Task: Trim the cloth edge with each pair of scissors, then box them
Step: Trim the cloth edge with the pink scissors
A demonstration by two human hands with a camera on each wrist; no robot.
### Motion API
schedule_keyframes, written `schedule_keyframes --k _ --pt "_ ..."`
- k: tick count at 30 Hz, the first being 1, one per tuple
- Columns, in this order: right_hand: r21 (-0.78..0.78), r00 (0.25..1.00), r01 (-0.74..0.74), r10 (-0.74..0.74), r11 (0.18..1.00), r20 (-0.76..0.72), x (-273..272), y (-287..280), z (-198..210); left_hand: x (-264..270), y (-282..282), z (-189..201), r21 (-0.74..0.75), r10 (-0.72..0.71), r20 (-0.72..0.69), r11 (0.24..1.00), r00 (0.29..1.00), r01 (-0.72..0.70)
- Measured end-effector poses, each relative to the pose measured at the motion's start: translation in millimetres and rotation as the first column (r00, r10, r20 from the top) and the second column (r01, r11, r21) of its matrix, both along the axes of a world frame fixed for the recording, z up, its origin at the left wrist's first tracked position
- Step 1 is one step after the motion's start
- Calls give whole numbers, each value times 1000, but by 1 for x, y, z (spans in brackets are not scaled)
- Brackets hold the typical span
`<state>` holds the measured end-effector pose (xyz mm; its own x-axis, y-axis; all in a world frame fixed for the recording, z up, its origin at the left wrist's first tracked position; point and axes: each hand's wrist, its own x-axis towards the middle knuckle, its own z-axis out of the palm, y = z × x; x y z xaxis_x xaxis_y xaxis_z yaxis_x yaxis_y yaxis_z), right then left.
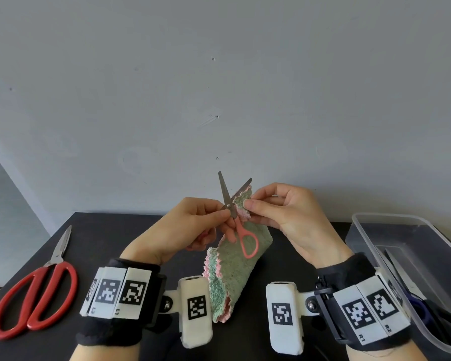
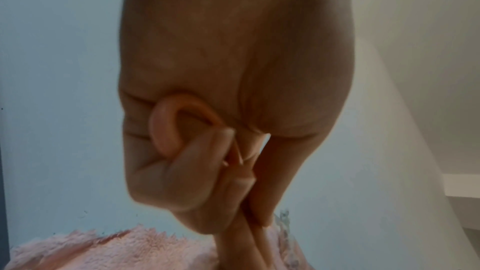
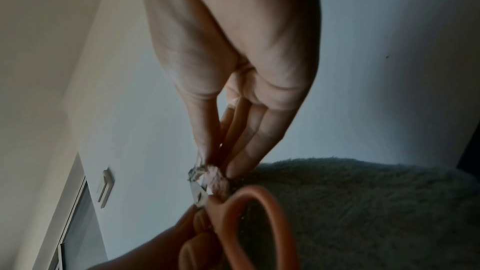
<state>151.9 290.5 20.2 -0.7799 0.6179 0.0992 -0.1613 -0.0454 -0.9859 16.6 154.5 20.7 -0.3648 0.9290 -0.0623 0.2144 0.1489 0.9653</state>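
Two-sided green-pink cloth [image 1: 235, 261] | right hand [image 1: 292, 217] pinches it | left hand [image 1: 190, 225] grips pink scissors [image 1: 236, 214]

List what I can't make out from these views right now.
- Head view: the scissors in the clear box are covered by the right wrist rig.
- Head view: the pink scissors have one loop hidden inside the left hand.
- Wrist views: blades against the cloth edge, too blurred.

Small pink-handled scissors [image 1: 236, 217] stand blades-up and open against the top edge of a green-and-pink fleecy cloth [image 1: 232, 264] held above the worktop. Large red-handled scissors [image 1: 34, 293] lie closed at the left. Clear box [image 1: 391, 246] sits right, dark scissors [image 1: 425, 316] inside.
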Motion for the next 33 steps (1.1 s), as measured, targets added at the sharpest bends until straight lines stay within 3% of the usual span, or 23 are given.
schedule_keyframes --k 15,19,23,33 --pt "44 999 7 -9 999 44 -3 -3 -1 2 -2 3 -15 -63 10 998 998 64" --pt "79 997 13 -19 997 81 -5 -4 -2 2 -2 2 -33 8 -31 999 999 -9" --pt "103 995 29 -38 994 91 -5 -4 -2 2 -1 2 63 137 -76 989 988 -132" --pt "73 995 94 -93 993 -24 -8 -11 -5 4 -4 5 99 153 -112 985 982 -142"
